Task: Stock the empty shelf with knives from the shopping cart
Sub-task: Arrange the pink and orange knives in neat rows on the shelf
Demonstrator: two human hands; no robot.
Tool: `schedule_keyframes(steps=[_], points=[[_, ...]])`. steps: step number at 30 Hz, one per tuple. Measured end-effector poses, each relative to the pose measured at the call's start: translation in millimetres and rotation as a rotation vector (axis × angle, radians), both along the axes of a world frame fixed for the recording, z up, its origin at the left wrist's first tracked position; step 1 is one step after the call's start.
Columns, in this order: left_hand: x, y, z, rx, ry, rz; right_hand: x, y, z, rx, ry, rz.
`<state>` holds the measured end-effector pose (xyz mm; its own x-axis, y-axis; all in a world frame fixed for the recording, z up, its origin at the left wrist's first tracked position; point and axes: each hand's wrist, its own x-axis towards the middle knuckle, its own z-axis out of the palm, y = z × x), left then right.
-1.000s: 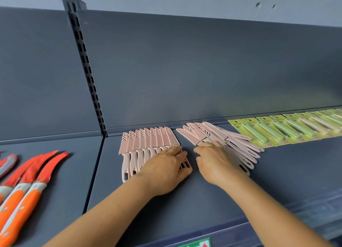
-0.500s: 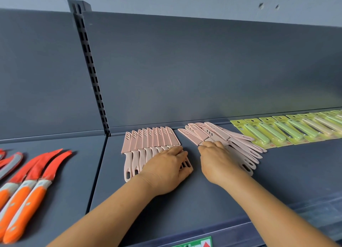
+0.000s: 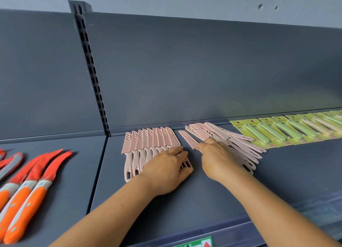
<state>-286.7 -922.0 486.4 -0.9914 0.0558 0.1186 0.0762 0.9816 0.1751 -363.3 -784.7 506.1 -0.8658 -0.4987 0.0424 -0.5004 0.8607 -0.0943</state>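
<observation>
On the dark shelf (image 3: 185,200) my left hand (image 3: 166,170) lies flat, fingers straight, pressing the handles of the neat row of pink knives (image 3: 149,141). Just right of that row, my right hand (image 3: 218,159) curls its grip round the handle of a single pink knife (image 3: 188,139), drawn from the loose pink pile (image 3: 238,145). Green carded knives (image 3: 281,130) lie farther right, orange knives (image 3: 27,191) well left.

I see matt pink plastic knives (image 3: 150,141), a smooth matt grey metal shelf (image 3: 212,196), and glossy orange handles (image 3: 22,209) lower left.
</observation>
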Motion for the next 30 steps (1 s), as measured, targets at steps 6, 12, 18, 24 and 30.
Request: schedule_keyframes(steps=[6,12,18,24,30], points=[[-0.3,-0.4,-0.3,0.018,-0.003,0.001,-5.4,-16.1,1.6,-0.132,-0.042,-0.012],[2.1,1.6,3.7,0.103,0.007,0.009,-3.4,-33.1,2.7,-0.243,-0.126,0.013],[2.9,1.8,5.2,0.096,0.012,-0.013,-4.2,-26.7,3.1,-0.278,-0.099,0.002],[-3.3,6.4,9.3,-0.001,-0.002,-0.024,-13.1,-0.8,-1.6,-0.058,-0.02,-0.072],[-6.6,6.9,4.9,-0.019,-0.001,-0.02,-8.9,-3.7,-0.4,-0.04,-0.013,-0.04]])
